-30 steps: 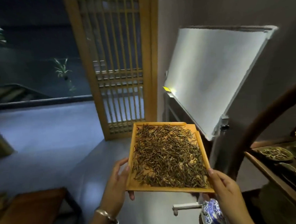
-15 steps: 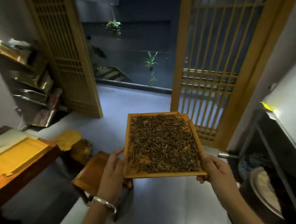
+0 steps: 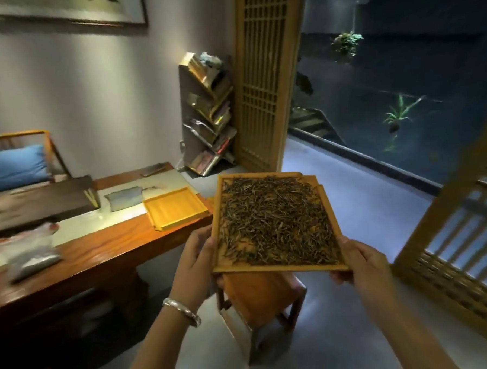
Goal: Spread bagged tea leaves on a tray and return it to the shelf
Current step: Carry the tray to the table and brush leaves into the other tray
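The spreading looks finished: a shallow square tray of pale yellow wood (image 3: 279,265) is carried level in mid-air, with dark, wiry dried tea leaves (image 3: 276,220) covering most of its floor in a loose layer, thinner toward the near left corner. The left hand (image 3: 194,267) grasps the tray's near left edge, thumb on the rim and fingers curled underneath; the right hand (image 3: 363,264) grasps the near right corner the same way. A silver bangle (image 3: 182,311) sits on the left wrist.

The step in hand, as I judge it, is the carry back to the shelf. No tray shelf is plainly in view; the slanted bookshelf (image 3: 209,115) against the far wall holds only books and magazines (so it is probably not the target). The next move calls for keeping the tray flat while walking, since the leaves are loose and the rim is low, and steering past the small wooden stool (image 3: 259,302) directly below.

To the left, on the long reddish-brown wooden table (image 3: 99,254), lie a second, empty yellow wooden tray (image 3: 176,207) and a crumpled clear plastic bag (image 3: 28,252), blurred.

No brand, label or writing can be read anywhere.
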The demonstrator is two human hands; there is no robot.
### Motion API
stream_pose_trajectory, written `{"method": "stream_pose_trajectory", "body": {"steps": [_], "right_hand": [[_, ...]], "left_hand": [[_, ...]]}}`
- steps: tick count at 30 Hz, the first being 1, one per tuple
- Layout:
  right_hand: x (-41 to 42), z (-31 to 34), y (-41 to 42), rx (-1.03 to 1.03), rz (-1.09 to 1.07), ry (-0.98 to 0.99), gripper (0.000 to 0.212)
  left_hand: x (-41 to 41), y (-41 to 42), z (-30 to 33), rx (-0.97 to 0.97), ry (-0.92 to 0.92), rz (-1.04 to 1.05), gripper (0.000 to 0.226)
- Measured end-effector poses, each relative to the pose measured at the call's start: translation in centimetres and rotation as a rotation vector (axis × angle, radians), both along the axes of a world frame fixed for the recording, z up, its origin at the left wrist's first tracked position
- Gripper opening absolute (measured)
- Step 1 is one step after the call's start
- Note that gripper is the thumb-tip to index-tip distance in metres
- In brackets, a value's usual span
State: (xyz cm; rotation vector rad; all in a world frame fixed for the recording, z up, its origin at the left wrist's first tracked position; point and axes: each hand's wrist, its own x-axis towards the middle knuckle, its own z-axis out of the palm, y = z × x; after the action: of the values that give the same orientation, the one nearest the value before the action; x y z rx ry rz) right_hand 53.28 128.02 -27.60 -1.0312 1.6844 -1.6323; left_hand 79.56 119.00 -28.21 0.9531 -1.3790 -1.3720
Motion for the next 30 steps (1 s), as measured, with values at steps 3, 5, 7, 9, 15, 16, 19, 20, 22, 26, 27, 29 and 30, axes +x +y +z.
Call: {"method": "stream_pose_trajectory", "body": {"steps": [3,5,7,9,15,16,19,20,22,26,27,29,30], "right_hand": [[2.9,-0.3,-4.9,0.029,0.121,-0.005,0.035],[5.1,-0.6,-7.9,0.048,0.196,-0.032,0.035],[7.4,-1.1,-10.6,0.083,0.262,-0.015,0.033],[9.6,-1.5,-12.9,0.105,0.323,-0.035,0.030],[15.6,-2.3,-20.6,0.129,0.472,-0.058,0.029],[16.4,-2.3,-22.2,0.127,0.489,-0.061,0.029],[18.8,-2.9,-27.5,0.094,0.562,-0.053,0.031],[19.1,-3.1,-28.7,0.087,0.572,-0.035,0.032],[20.4,-3.4,-32.4,0.064,0.616,-0.012,0.033],[22.9,-2.8,-39.4,0.055,0.674,0.010,0.031],[23.4,-2.6,-40.9,0.044,0.688,0.013,0.030],[24.1,-2.3,-43.5,0.040,0.707,0.005,0.029],[24.4,-2.3,-44.6,0.053,0.706,-0.007,0.029]], "left_hand": [[4.0,-1.5,0.0,-0.009,-0.032,0.123,0.016],[6.5,-2.1,0.0,-0.006,-0.037,0.197,0.015],[9.0,-2.6,-0.2,0.022,-0.021,0.282,0.016],[11.3,-3.2,-0.5,0.035,-0.014,0.355,0.017],[16.5,-6.5,-1.5,0.071,-0.034,0.520,0.017],[17.2,-7.5,-1.6,0.072,-0.038,0.539,0.016],[19.1,-11.1,-2.0,0.063,-0.038,0.604,0.015],[19.5,-11.9,-2.1,0.062,-0.039,0.613,0.016],[20.5,-14.5,-2.0,0.054,-0.032,0.649,0.019],[22.6,-20.5,-1.1,0.040,-0.042,0.720,0.019],[23.0,-22.0,-1.0,0.045,-0.051,0.732,0.018],[23.9,-24.7,-1.0,0.046,-0.087,0.741,0.018],[24.2,-26.0,-1.1,0.039,-0.092,0.737,0.019]]}}
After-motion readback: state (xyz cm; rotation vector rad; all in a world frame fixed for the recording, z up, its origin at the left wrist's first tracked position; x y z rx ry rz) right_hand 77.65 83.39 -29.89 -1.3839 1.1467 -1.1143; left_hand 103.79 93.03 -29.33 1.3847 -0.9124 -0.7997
